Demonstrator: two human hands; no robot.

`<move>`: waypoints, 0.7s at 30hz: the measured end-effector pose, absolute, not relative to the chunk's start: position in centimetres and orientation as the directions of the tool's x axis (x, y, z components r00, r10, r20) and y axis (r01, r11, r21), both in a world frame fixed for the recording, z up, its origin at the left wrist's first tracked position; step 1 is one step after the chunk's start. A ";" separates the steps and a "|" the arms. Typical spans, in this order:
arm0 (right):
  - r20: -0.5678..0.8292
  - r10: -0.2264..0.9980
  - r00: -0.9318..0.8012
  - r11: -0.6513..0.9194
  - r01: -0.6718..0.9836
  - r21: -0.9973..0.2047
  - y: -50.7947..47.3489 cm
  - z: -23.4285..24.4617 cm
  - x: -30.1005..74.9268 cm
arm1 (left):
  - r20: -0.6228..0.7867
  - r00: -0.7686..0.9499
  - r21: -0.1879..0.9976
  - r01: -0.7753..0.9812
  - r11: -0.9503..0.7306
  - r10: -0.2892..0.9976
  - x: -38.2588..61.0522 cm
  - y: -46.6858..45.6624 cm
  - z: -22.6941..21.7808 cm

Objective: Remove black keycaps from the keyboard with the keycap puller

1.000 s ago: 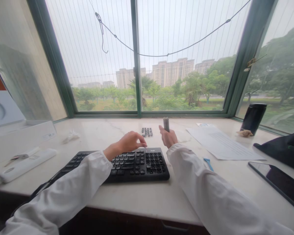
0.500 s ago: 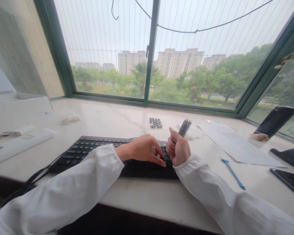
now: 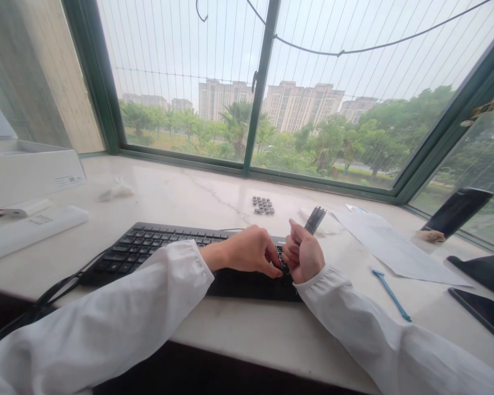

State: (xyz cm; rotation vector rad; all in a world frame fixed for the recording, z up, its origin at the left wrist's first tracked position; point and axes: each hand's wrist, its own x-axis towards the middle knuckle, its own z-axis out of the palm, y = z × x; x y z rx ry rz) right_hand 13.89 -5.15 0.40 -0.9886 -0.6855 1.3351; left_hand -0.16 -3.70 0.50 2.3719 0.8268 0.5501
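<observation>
A black keyboard [image 3: 148, 249] lies on the pale stone sill in front of me. My left hand [image 3: 247, 252] rests over its right end with fingers curled, fingertips pressing on keys near the number pad. My right hand [image 3: 307, 255] is closed around a dark slim tool [image 3: 315, 219] that sticks up and away from the fist, just right of the left hand. The two hands almost touch over the number pad. A small cluster of loose black keycaps [image 3: 263, 205] sits on the sill behind the keyboard.
A blue thin tool [image 3: 391, 293] lies right of the keyboard, with a paper sheet [image 3: 395, 247] beyond it. A dark tablet [image 3: 483, 312], a black cup [image 3: 456, 211], a white box [image 3: 24, 173] and a white bar [image 3: 28, 230] flank the sill.
My right hand came back from behind the keyboard to its right end with the dark tool. My left hand slid right to meet it. The view shifted right.
</observation>
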 end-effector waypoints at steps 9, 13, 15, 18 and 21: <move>-0.095 0.987 0.132 -0.033 -0.410 -0.911 -4.9 -0.4 13.7 | 0.170 0.709 0.657 0.436 -0.615 0.684 -0.1 -3.8 0.5; -0.002 0.994 0.112 0.042 -0.386 -0.922 -5.3 -0.8 13.6 | 0.139 0.707 0.682 0.439 -0.585 0.694 -0.1 -3.5 0.4; 0.089 0.992 0.087 0.114 -0.355 -0.928 -5.6 -1.0 13.5 | 0.122 0.710 0.700 0.434 -0.567 0.694 -0.2 -3.3 0.3; 0.193 0.980 0.039 0.195 -0.319 -0.928 -5.9 -1.3 13.6 | 0.104 0.714 0.714 0.431 -0.551 0.693 -0.4 -3.1 0.2; 0.228 0.974 -0.005 0.214 -0.321 -0.923 -6.1 -1.6 13.6 | 0.093 0.722 0.722 0.426 -0.546 0.686 -0.5 -3.1 0.2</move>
